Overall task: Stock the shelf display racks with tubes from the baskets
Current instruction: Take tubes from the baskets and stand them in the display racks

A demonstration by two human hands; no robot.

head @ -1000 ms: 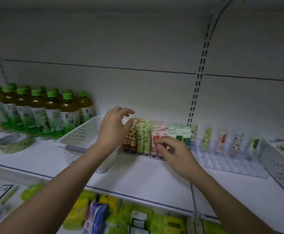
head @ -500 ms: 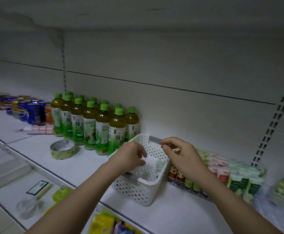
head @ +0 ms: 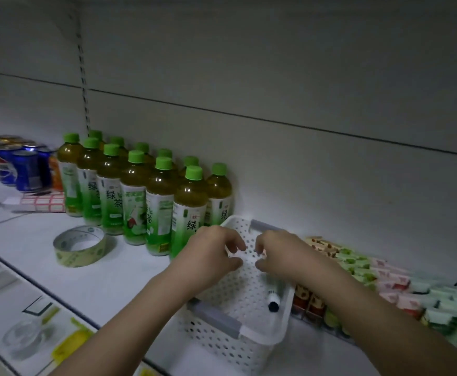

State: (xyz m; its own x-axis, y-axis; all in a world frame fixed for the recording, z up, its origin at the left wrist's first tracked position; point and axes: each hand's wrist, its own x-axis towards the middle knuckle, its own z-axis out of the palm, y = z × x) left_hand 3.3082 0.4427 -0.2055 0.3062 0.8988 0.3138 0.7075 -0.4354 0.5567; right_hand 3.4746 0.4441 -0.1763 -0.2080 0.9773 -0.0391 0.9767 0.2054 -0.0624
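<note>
While your view runs along the white shelf [head: 113, 272] from the left of the frame, you have blue cans [head: 18, 169] at the far left edge, a sheet of red-bordered labels [head: 44, 203] lying flat in front of them, and then a block of green tea bottles [head: 137, 191] standing upright against the back panel. Just in front of the bottles a roll of tape [head: 80, 246] lies flat, and the bare shelf surface between that roll and the front edge is your widest open room on this side. At the centre of the frame the white perforated basket [head: 238, 340] sits close to the front edge, its far left corner just beside the nearest bottle and its right wall near the display rack [head: 384, 286]. Your left hand [head: 211, 256] and right hand [head: 281, 253] are both inside the basket over its far half, fingers curled and fingertips facing each other with a small gap between; whether either pinches anything you cannot tell, as nothing shows between the fingers. One black-capped tube [head: 273, 298] lies on the basket floor by the right wall, nearer the camera than your right hand and apart from it. To the right of the basket, the rack runs to the lower right edge, its front rows packed with upright tubes [head: 390, 280] in brown, green, pink and pale colours.
</note>
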